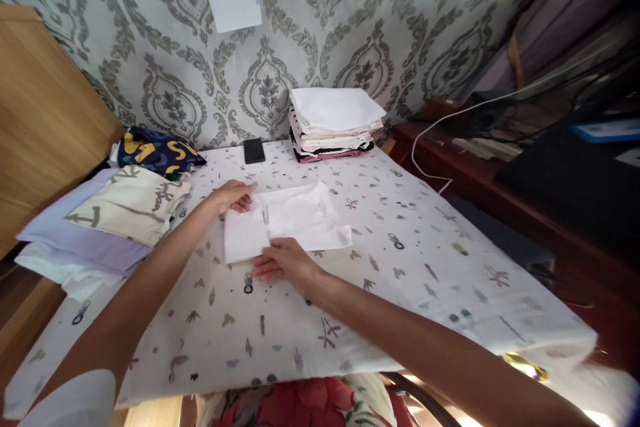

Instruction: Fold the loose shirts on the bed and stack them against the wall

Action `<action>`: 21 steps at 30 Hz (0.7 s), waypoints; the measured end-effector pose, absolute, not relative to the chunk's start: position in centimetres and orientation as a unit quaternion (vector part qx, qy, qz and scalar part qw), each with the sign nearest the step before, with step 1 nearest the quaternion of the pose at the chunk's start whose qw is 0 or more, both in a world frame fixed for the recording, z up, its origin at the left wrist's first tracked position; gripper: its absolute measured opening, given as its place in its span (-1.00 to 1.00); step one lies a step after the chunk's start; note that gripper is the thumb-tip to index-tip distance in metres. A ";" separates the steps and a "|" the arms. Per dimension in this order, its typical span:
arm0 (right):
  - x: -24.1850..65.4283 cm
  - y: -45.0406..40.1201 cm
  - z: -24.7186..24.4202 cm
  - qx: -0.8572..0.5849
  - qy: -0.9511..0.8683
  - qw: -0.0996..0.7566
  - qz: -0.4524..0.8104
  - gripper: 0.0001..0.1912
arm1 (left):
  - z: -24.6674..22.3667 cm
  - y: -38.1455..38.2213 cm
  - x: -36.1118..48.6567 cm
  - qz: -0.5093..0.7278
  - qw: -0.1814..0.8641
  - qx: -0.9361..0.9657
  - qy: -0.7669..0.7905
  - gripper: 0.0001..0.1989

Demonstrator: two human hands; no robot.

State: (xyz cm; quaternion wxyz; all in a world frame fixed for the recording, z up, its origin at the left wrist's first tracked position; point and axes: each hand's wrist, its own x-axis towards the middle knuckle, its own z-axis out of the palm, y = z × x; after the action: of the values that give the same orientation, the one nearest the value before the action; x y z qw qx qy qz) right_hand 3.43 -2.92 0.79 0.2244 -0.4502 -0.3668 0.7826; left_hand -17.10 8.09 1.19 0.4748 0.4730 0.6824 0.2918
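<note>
A white cloth [305, 220], partly folded, lies flat on the patterned tabletop cover [400, 307]. At the cloth's upper left edge is my left hand [235, 197], its fingers curled together on the fabric. My right hand [285, 261] is at the lower edge, near the fold, with thumb and fingers closed around the border of the cloth. The left part of the cloth is a smooth panel, and the right part looks slightly wrinkled.
A stack of folded clothes [335, 123] stands by the wall, with a black phone [254, 151] to its left. More clothes [125, 203] are piled at the left beside a wooden panel [45, 120]. A white cable [417, 140] hangs at the right.
</note>
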 end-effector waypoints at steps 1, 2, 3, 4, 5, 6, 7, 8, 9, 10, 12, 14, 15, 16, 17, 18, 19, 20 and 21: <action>3.4 -2.8 0.8 -0.450 -0.364 0.223 0.785 -0.77 | 1.4 8.0 -17.3 0.286 0.480 0.479 0.677 -0.70; 3.4 -2.8 0.8 -0.446 -0.362 0.222 0.788 -0.77 | 1.5 7.9 -17.4 0.280 0.481 0.487 0.673 -0.72; 3.4 -2.7 0.7 -0.442 -0.363 0.219 0.790 -0.76 | 1.6 7.8 -17.5 0.276 0.477 0.495 0.672 -0.74; 3.3 -2.6 0.6 -0.438 -0.367 0.217 0.791 -0.75 | 1.5 7.8 -17.6 0.272 0.468 0.504 0.673 -0.75; 3.2 -2.6 0.5 -0.436 -0.375 0.218 0.789 -0.74 | 1.3 7.9 -17.6 0.271 0.454 0.513 0.676 -0.77; 3.1 -2.5 0.4 -0.435 -0.386 0.223 0.782 -0.73 | 1.0 8.0 -17.5 0.270 0.436 0.522 0.682 -0.80; 2.9 -2.5 0.2 -0.438 -0.399 0.229 0.772 -0.72 | 0.7 8.2 -17.4 0.270 0.416 0.530 0.688 -0.82; 2.8 -2.4 0.1 -0.445 -0.413 0.232 0.760 -0.72 | 0.4 8.3 -17.1 0.269 0.394 0.537 0.696 -0.84; 2.8 -2.4 0.0 -0.454 -0.426 0.226 0.749 -0.73 | 0.2 8.5 -16.9 0.268 0.373 0.543 0.703 -0.84; 2.9 -2.3 -0.1 -0.463 -0.440 0.214 0.739 -0.76 | 0.1 8.5 -16.6 0.269 0.352 0.549 0.709 -0.81; 3.3 -2.2 -0.1 -0.477 -0.480 0.184 0.713 -0.85 | 0.1 8.2 -16.1 0.264 0.293 0.572 0.719 -0.67; 4.1 -2.0 0.1 -0.483 -0.554 0.189 0.651 -0.96 | 0.3 7.2 -16.2 0.242 0.202 0.614 0.724 -0.56; 4.4 -2.0 0.2 -0.479 -0.601 0.210 0.604 -0.92 | 0.4 6.4 -16.5 0.228 0.151 0.630 0.727 -0.54; 4.6 -1.9 0.4 -0.468 -0.648 0.239 0.551 -0.86 | 0.5 5.4 -17.0 0.215 0.104 0.639 0.731 -0.54; 4.7 -1.9 0.5 -0.451 -0.690 0.269 0.497 -0.80 | 0.4 4.4 -17.7 0.208 0.071 0.637 0.739 -0.54; 4.6 -1.8 0.6 -0.429 -0.727 0.295 0.447 -0.74 | 0.3 3.3 -18.5 0.211 0.057 0.621 0.753 -0.54; 4.3 -1.7 0.6 -0.406 -0.761 0.313 0.398 -0.68 | 0.1 2.3 -19.2 0.216 0.064 0.603 0.765 -0.56; 3.7 -1.5 0.6 -0.386 -0.791 0.319 0.352 -0.62 | -0.1 1.5 -19.9 0.225 0.090 0.576 0.781 -0.59; 3.1 -1.2 0.4 -0.373 -0.818 0.311 0.309 -0.57 | -0.3 0.8 -20.5 0.243 0.136 0.542 0.793 -0.62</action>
State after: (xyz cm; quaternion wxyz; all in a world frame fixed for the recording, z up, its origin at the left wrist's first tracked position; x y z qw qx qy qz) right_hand 3.09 -1.24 0.40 0.3111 -0.3730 -0.8178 0.3088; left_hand -20.47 0.83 -0.29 0.1359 0.5420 0.7929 0.2430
